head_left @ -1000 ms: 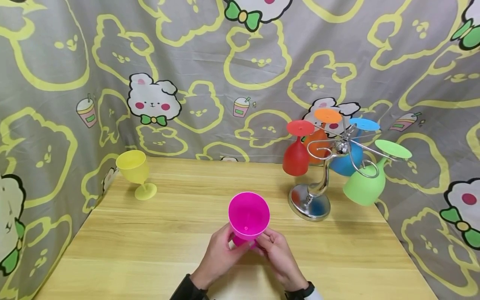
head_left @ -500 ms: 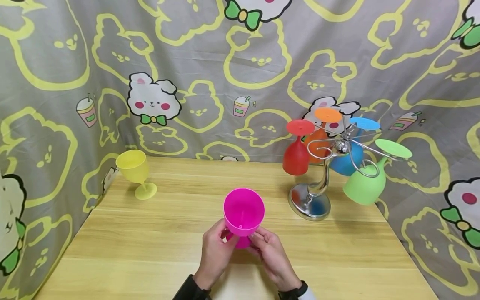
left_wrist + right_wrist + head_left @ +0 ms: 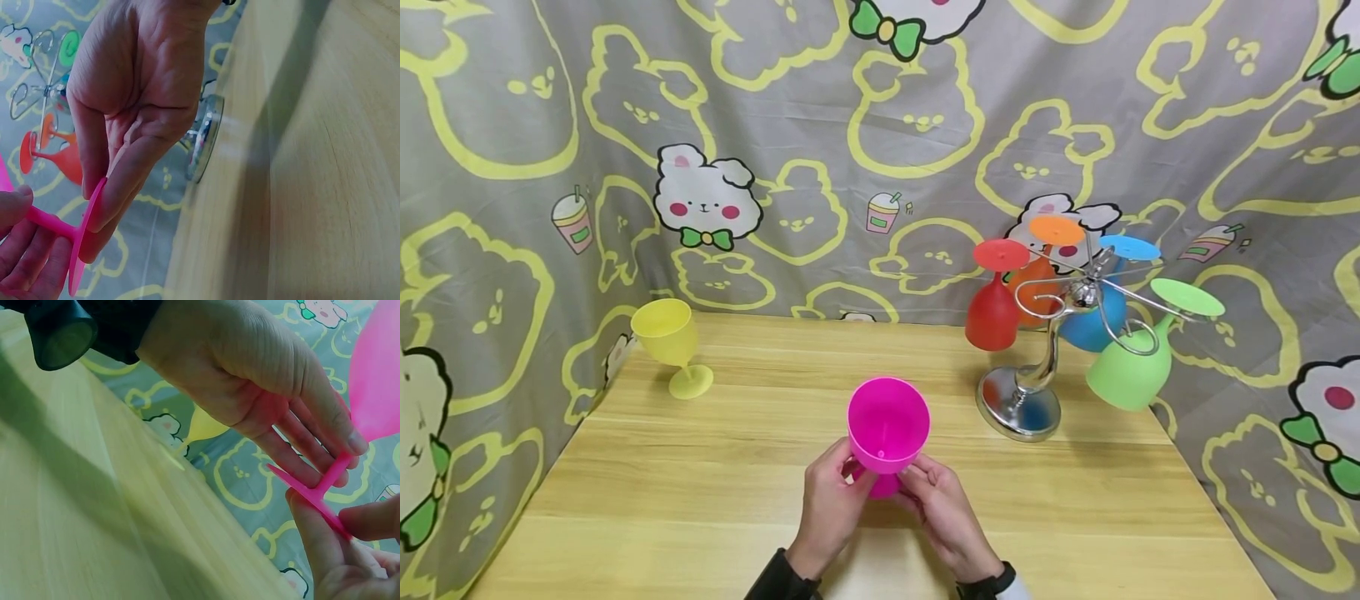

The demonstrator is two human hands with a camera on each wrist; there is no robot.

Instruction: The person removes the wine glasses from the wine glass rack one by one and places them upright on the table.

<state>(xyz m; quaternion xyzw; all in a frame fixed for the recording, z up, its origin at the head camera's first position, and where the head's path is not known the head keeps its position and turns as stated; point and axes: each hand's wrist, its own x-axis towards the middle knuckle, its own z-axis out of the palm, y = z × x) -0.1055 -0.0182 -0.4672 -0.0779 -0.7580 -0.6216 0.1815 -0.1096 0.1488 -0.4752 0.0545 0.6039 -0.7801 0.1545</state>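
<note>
Just over the table's front half, a pink goblet (image 3: 887, 421) is held off the wood, its mouth up and tipped toward the head camera. My left hand (image 3: 835, 508) grips the stem (image 3: 332, 474), thumb on one side and fingers on the other, as the right wrist view shows. On its opposite side, my right hand (image 3: 946, 517) pinches the edge of the round foot (image 3: 77, 262) between thumb and fingers. In the head view the bowl hides most of the stem.
A yellow goblet (image 3: 666, 333) stands at the table's back left. At the right, a chrome rack (image 3: 1019, 410) carries red (image 3: 992, 318), orange (image 3: 1036, 283), blue (image 3: 1092, 323) and green (image 3: 1129, 371) goblets upside down. Patterned cloth (image 3: 820, 125) hangs behind and at both sides.
Both hands and the pink goblet shifted slightly left during the first half second, and more of its foot came into sight. Since then they have hardly moved.
</note>
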